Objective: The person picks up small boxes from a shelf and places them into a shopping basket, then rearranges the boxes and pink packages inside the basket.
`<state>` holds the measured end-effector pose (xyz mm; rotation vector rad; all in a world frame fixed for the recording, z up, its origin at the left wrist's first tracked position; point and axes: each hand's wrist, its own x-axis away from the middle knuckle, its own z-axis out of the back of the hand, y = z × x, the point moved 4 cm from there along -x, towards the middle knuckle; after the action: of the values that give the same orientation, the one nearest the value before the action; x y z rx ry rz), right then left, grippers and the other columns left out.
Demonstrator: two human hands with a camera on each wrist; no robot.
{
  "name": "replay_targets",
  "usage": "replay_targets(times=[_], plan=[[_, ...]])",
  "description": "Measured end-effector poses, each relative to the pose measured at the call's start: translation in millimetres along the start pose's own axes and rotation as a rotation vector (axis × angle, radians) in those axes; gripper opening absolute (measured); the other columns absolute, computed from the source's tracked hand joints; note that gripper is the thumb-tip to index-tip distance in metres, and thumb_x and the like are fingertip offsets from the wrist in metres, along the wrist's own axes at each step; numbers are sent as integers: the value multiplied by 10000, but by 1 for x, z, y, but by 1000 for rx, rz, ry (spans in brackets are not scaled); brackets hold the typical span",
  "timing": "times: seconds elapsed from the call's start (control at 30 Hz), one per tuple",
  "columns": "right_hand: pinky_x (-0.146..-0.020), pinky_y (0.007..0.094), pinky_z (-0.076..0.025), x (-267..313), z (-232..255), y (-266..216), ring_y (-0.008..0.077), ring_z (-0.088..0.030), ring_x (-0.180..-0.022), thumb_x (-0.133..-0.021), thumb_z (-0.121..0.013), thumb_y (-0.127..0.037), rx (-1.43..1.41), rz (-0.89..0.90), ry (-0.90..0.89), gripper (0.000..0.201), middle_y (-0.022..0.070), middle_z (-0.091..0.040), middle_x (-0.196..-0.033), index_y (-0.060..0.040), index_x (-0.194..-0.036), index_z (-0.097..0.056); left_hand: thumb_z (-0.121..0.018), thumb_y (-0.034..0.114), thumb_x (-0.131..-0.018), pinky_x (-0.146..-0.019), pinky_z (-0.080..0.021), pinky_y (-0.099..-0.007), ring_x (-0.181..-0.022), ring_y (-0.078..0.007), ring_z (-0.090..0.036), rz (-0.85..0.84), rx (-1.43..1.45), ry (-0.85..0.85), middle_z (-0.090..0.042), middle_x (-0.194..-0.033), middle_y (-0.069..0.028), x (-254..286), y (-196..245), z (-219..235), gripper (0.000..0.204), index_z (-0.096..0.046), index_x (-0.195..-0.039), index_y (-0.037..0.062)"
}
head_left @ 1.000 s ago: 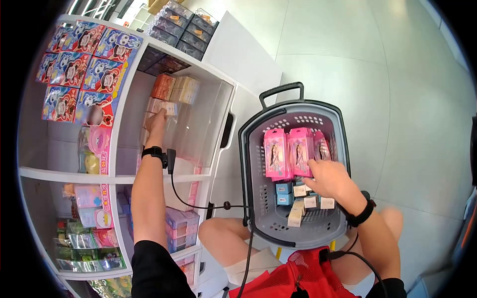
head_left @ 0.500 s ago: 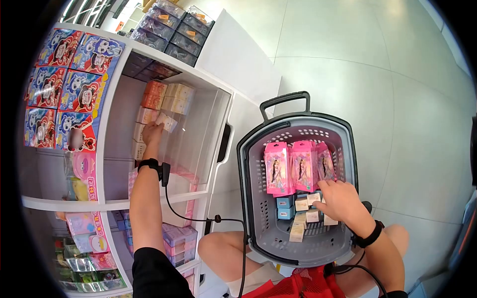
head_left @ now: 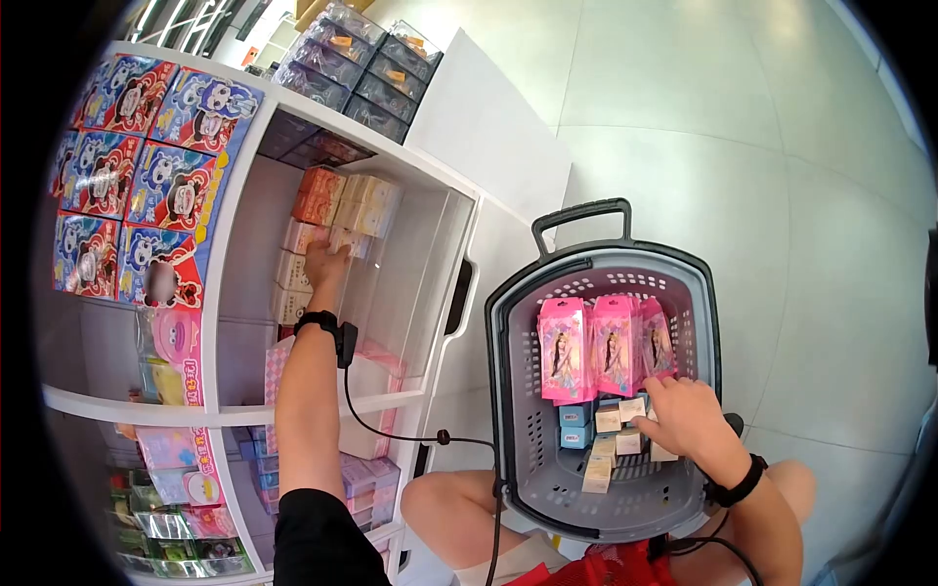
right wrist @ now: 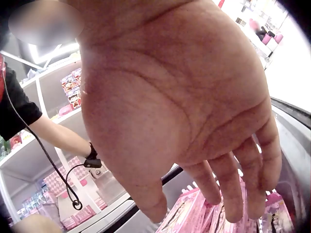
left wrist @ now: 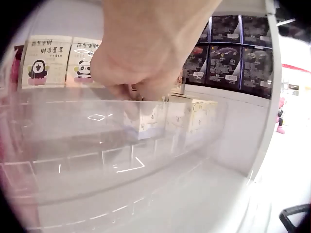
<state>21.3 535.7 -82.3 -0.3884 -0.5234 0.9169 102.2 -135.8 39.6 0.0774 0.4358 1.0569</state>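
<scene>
My left hand (head_left: 327, 266) reaches into a clear-fronted shelf compartment and pinches a small pale box (left wrist: 148, 121) from above. That box stands behind the clear panel (left wrist: 63, 126), beside cream boxes (head_left: 367, 205) of similar size. Orange boxes (head_left: 319, 195) sit behind them, and more small boxes line up along the inner side. Over the grey basket (head_left: 528, 488), my right hand (head_left: 689, 420) hangs with loosely spread fingers and an empty palm. Pink doll-picture packs (head_left: 614, 347) stand just beyond its fingertips. Small cream boxes (head_left: 598, 474) and blue boxes (head_left: 575, 436) lie below.
Red-and-blue cartoon packs (head_left: 181, 186) fill the shelf at left. Dark boxes (left wrist: 223, 63) stand at the compartment's far end. Clear-topped black cases (head_left: 362, 73) are stacked on the unit. A black cable (head_left: 391, 427) runs from the left wrist across to the basket's side.
My left hand has brought the small box from a tilted position into line with the cream boxes. The right hand stays over the basket, and the head view has shifted slightly.
</scene>
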Motion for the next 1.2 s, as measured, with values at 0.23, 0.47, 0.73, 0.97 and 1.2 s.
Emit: replay_targets(times=[0.23,0.47,0.73,0.97,1.2], plan=[[-805,469,-539,-2,4,2,336,-711,-921,-843,-746,-402,-32,7,37,428,151,-718,-930,-42,-1041,-625,-842,410,-794,-978,-529,-471,-1130,-357,-683,-90,-252,60,-697,-1217,-202,-15,-12,-2,643,-631,-1245,2],[-729,485,-557,1,0,14,344,-735,-822,-858,-655,-200,21,-10,117,191,147,-732,-875,-56,-983,-668,-720,361,-938,-783,-489,-363,-910,-238,-645,-401,327,117,-661,-1006,-131,72,93,47,417,-648,-1119,-7],[-745,439,-551,14,17,19,318,-749,-870,-847,-660,-160,73,-64,77,258,149,-752,-918,-28,-1067,-673,-771,160,-805,-827,-552,-468,-965,-360,-671,-1006,242,-897,-682,-1059,-148,484,253,3,393,-654,-1166,59],[-728,466,-535,24,20,27,343,-728,-857,-836,-661,-174,14,-100,115,214,138,-731,-899,-54,-1009,-625,-761,191,-797,-870,-543,-485,-1008,-397,-656,-1130,300,-1028,-671,-1083,-181,604,219,-124,417,-650,-1180,73],[-781,488,-552,23,33,30,352,-727,-917,-913,-638,-246,-14,-110,47,247,158,-737,-948,-45,-1057,-638,-789,238,-762,-872,-542,-482,-1025,-401,-670,-787,271,-1149,-685,-1109,-222,573,211,-118,485,-658,-1172,13]])
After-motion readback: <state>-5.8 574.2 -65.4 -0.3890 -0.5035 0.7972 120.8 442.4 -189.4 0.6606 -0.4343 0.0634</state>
